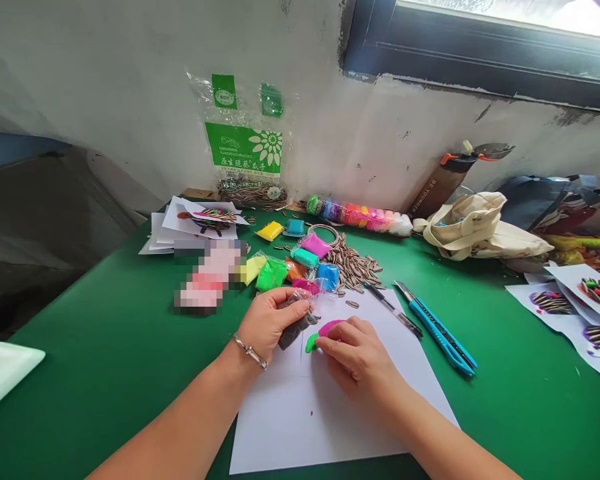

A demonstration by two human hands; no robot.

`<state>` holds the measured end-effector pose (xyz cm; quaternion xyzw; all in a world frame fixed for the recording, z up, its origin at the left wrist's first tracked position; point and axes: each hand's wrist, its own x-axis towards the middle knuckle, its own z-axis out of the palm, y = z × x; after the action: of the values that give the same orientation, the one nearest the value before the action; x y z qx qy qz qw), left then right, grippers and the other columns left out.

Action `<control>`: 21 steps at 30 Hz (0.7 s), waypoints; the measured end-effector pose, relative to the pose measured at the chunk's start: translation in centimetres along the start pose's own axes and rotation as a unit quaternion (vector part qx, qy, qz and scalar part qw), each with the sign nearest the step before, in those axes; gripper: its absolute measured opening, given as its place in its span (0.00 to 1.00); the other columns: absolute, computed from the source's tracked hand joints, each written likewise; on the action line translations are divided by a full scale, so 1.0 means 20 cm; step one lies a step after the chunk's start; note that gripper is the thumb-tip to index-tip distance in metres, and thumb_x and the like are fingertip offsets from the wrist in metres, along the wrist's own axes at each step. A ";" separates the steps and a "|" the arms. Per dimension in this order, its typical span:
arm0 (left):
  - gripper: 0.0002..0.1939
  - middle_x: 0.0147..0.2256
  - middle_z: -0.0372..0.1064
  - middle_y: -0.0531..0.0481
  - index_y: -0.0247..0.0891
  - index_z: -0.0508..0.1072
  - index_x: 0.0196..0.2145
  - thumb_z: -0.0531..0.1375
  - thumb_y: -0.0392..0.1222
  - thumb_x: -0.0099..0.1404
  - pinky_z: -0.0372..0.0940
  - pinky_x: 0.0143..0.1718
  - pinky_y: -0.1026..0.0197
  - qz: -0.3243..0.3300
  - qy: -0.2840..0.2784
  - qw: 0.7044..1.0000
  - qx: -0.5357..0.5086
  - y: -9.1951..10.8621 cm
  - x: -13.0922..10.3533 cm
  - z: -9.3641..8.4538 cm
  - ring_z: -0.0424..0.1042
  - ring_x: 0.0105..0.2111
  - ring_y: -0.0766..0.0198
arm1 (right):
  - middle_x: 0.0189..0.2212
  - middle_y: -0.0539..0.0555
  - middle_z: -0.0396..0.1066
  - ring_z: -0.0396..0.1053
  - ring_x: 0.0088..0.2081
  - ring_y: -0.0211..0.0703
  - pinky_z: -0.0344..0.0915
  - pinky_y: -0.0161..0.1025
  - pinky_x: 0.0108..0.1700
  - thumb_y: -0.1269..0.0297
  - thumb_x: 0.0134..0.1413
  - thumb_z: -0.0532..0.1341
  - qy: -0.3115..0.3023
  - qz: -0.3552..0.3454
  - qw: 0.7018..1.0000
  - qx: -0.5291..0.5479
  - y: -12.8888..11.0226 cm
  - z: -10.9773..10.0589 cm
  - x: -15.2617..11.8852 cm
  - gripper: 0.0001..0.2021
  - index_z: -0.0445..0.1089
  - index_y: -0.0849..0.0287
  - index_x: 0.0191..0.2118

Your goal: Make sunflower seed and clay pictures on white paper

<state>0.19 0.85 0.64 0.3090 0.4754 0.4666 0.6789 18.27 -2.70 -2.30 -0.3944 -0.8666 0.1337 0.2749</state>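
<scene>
My left hand (270, 320) is closed round a small clear packet of dark modelling clay (296, 331), held above a white sheet of paper (280, 427). Low over the same sheet, my right hand (357, 353) has its fingers bent at a piece of green clay (312, 343) and a magenta clay shape (331, 327). The fingers partly cover the magenta shape, and I cannot tell whether they grip either piece or only touch it. A tiny magenta speck (311, 413) lies lower on the paper.
Clay packets (272, 274), sunflower seeds (353, 263) and a tape ring (324, 233) lie beyond the paper. A pen (394, 310) and blue utility knife (437, 330) are at right. A seed bag (250, 160) leans on the wall. Decorated papers (555, 307) and a cloth bag (475, 227) lie right.
</scene>
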 end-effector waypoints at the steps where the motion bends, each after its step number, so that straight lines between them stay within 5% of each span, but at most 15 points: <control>1: 0.17 0.27 0.75 0.48 0.33 0.76 0.31 0.72 0.43 0.43 0.62 0.25 0.67 0.000 -0.001 1.000 0.001 0.00 0.00 0.00 0.71 0.25 0.66 | 0.32 0.55 0.70 0.60 0.33 0.44 0.57 0.42 0.36 0.77 0.51 0.55 -0.001 0.000 1.000 -0.004 0.00 0.01 0.00 0.15 0.73 0.55 0.40; 16: 0.20 0.27 0.75 0.47 0.32 0.76 0.32 0.73 0.43 0.42 0.64 0.26 0.68 -0.007 -0.001 1.000 -0.007 0.00 0.00 0.00 0.71 0.26 0.66 | 0.31 0.55 0.70 0.62 0.33 0.44 0.57 0.42 0.36 0.78 0.50 0.55 -0.004 0.010 1.000 0.009 0.00 0.01 0.01 0.13 0.74 0.57 0.36; 21: 0.20 0.28 0.75 0.47 0.31 0.75 0.32 0.73 0.43 0.43 0.65 0.27 0.68 -0.007 -0.002 1.000 -0.004 0.00 0.00 0.00 0.72 0.26 0.67 | 0.30 0.55 0.70 0.62 0.32 0.43 0.58 0.42 0.34 0.75 0.53 0.55 0.045 0.007 0.998 0.039 0.04 0.00 0.01 0.13 0.74 0.57 0.39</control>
<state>0.11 0.91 0.58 0.3038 0.4746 0.4628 0.6842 18.62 -2.06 -2.46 -0.3954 -0.8445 0.1513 0.3281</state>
